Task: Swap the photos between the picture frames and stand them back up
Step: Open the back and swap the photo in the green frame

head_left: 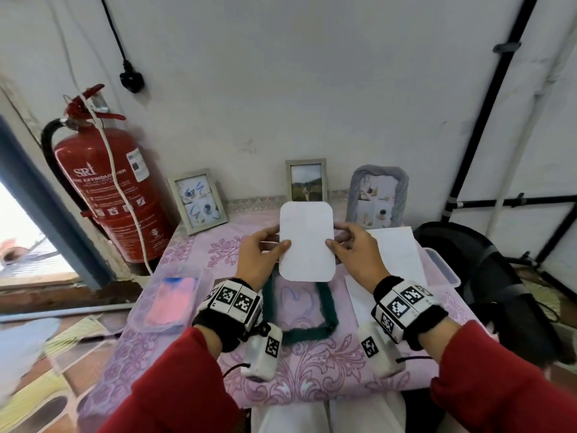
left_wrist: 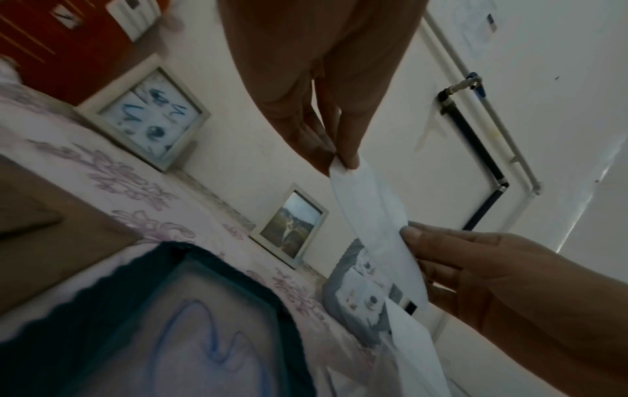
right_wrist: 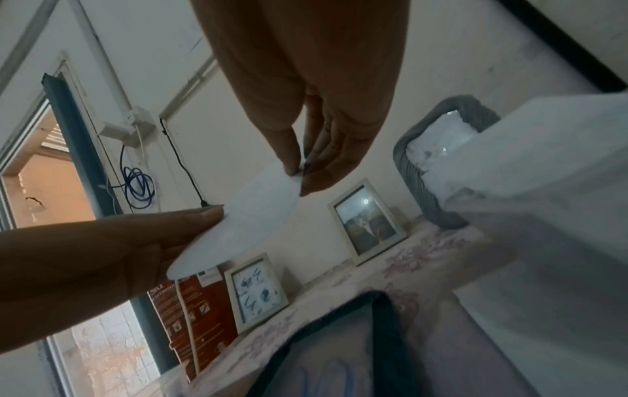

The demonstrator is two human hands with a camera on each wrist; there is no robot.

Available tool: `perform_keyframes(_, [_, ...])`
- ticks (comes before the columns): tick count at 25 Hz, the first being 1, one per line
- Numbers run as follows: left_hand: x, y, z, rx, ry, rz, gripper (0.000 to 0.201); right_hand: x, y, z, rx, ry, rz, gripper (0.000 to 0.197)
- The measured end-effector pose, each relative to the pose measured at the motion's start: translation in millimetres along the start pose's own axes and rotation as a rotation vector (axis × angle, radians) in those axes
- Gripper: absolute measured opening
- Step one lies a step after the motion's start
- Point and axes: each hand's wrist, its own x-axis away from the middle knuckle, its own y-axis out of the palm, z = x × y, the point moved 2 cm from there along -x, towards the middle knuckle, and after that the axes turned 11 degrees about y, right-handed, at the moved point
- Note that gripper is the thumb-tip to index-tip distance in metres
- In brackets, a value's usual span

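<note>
A white photo sheet (head_left: 306, 240) with rounded corners is held up above the table, blank side toward me. My left hand (head_left: 265, 248) pinches its left edge and my right hand (head_left: 346, 245) pinches its right edge. In the left wrist view the thumb and fingers (left_wrist: 346, 155) pinch the sheet (left_wrist: 374, 215). The right wrist view shows the same pinch on the sheet (right_wrist: 251, 215). Under it a dark green frame (head_left: 327, 304) lies flat with a blue heart drawing inside. Three frames stand at the wall: a white frame (head_left: 198, 200), a small landscape frame (head_left: 306, 179) and a grey ruffled frame (head_left: 377, 196).
The table carries a pink floral cloth (head_left: 312, 364). A clear plastic box (head_left: 170, 301) with pink content lies at the left. White paper sheets (head_left: 396, 254) lie at the right over a clear lid. A red fire extinguisher (head_left: 109, 189) stands left; a black chair (head_left: 487, 276) stands right.
</note>
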Motion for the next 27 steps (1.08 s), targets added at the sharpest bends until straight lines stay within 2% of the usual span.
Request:
perform_keyframes(7, [28.1,-12.8,-35.2,-0.084,-0.131,-0.258,0.050,7.5,19.1,34.6,0.226,0.109,-0.226,0.059])
perform_keyframes(10, [38.9,-13.2,-48.7,-0.145,-0.122,-0.325,0.049,10.3,20.9,45.1,0.304,0.145,-0.312,0.065])
perform_keyframes(15, [45.4,-17.2,-64.0,-0.354,-0.123,-0.308,0.049,12.4,21.7,55.1,0.391,0.171,-0.398,0.073])
perform_keyframes(21, [58.1,-17.5,-71.8,-0.387,-0.202,-0.338,0.057,12.5,26.1,63.7,0.502,0.130,-0.454,0.080])
perform_keyframes(27, [60.7,-18.2,-74.6,-0.430,-0.215,-0.363,0.063,13.7,25.4,68.5,0.558,0.143,-0.476,0.081])
